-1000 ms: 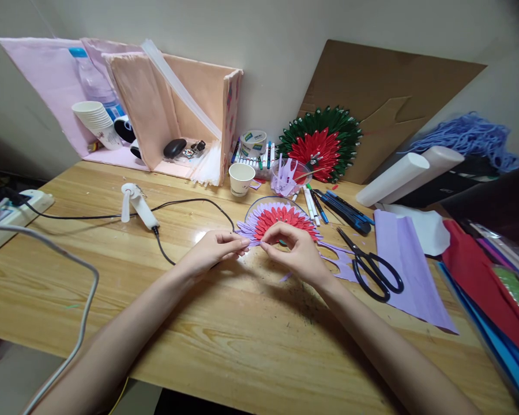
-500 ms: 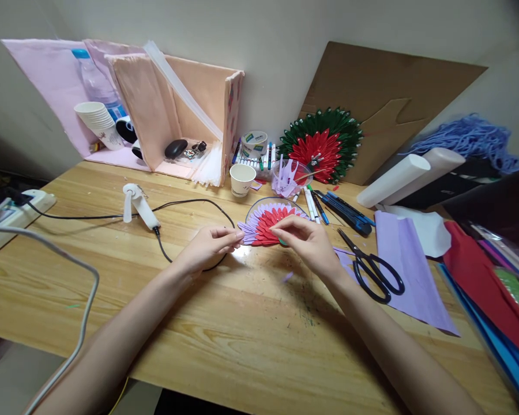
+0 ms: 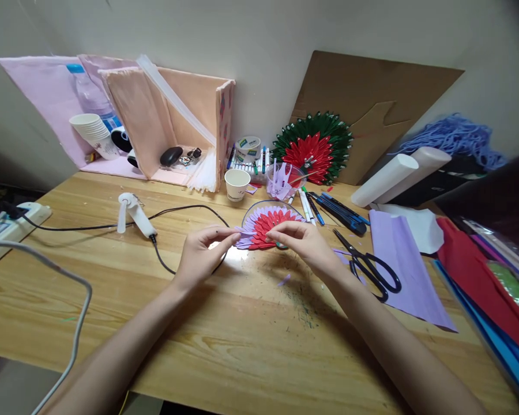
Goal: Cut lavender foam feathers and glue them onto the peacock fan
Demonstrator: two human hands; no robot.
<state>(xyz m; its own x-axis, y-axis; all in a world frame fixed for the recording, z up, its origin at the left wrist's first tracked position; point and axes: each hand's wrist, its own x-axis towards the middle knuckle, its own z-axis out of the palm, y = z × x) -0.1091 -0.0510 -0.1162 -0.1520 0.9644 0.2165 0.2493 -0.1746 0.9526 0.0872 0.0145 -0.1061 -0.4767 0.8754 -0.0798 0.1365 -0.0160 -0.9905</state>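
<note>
A round flower piece (image 3: 270, 227), red petals inside and purple ones outside, rests on the table in front of my hands. At its left edge, my left hand (image 3: 205, 251) pinches a thin purple paper strip (image 3: 247, 233) between thumb and forefinger. Over the flower's right front part, my right hand (image 3: 305, 242) has thumb and fingertips pressed together; whatever they may hold is too small to make out. Black-handled scissors (image 3: 367, 265) lie to the right of my right hand, partly on a purple sheet (image 3: 409, 276).
Behind the flower stand a paper cup (image 3: 237, 185) and a clear bowl of purple strips (image 3: 281, 178). A hot glue gun (image 3: 136, 213) with a black cord is on the left. A red and green flower (image 3: 313, 150) leans against cardboard (image 3: 372, 86). Several markers (image 3: 306, 206) lie nearby.
My left hand has turned slightly, and a purple strip now shows at its fingertips. My right hand stays pinched over the flower. The camera view has shifted a little.
</note>
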